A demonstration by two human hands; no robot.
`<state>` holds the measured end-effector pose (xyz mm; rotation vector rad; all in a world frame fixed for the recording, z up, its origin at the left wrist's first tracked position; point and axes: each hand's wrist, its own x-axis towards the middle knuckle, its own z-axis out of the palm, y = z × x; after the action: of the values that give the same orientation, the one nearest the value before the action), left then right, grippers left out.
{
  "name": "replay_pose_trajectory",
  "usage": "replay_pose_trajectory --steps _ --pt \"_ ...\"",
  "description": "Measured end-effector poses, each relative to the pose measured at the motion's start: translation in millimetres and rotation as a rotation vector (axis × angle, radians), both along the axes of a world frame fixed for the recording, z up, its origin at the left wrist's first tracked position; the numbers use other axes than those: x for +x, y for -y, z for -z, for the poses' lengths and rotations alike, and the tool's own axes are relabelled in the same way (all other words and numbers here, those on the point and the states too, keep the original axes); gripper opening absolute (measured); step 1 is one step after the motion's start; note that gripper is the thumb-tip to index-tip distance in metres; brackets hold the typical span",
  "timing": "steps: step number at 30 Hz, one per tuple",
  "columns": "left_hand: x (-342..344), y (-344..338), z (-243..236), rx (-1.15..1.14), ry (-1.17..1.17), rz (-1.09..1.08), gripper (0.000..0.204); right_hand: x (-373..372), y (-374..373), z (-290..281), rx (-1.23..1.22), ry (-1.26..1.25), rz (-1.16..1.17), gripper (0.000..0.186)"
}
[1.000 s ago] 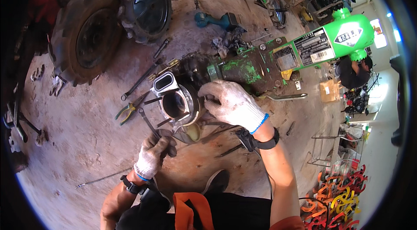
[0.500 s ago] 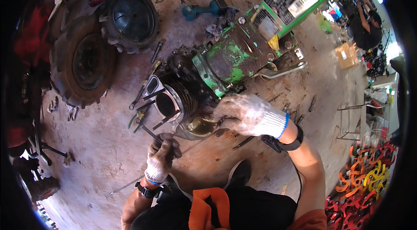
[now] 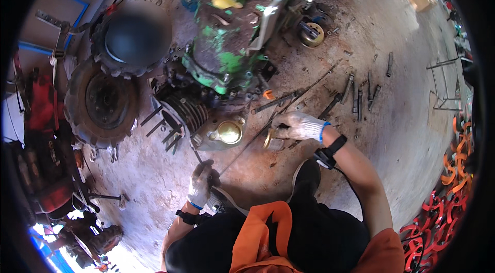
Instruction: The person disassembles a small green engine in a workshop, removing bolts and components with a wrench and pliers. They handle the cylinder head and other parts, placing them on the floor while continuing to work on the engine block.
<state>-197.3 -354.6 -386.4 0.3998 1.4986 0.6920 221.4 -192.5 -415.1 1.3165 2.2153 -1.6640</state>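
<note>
Now right hand [image 3: 299,127], farther from finned cylinder [image 3: 187,110]

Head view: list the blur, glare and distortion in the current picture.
In the head view, a dark, soft smudge hides the centre of the upper wheel; the green machine looks smeared toward the top edge; glare whitens the floor at lower left; a bright highlight sits on the round gold-coloured part; the fisheye darkens the corners and curves the outer scene.
</note>
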Motion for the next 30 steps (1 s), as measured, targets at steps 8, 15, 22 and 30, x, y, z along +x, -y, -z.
replay_pose_trajectory --steps 8,15,22,30 --pt "27 3 57 -0.073 -0.03 0.019 0.042 -22 -9 31 0.05 -0.033 -0.041 0.053" --pt "30 5 92 -0.073 -0.123 0.085 0.032 -27 -14 30 0.103 -0.128 -0.024 0.038" --pt "35 5 106 0.05 -0.399 0.342 0.03 -23 -17 22 0.076 -0.266 -0.054 0.037" --pt "43 -16 32 0.244 -0.247 0.513 0.055 -16 13 8 -0.513 -0.514 0.332 0.039"
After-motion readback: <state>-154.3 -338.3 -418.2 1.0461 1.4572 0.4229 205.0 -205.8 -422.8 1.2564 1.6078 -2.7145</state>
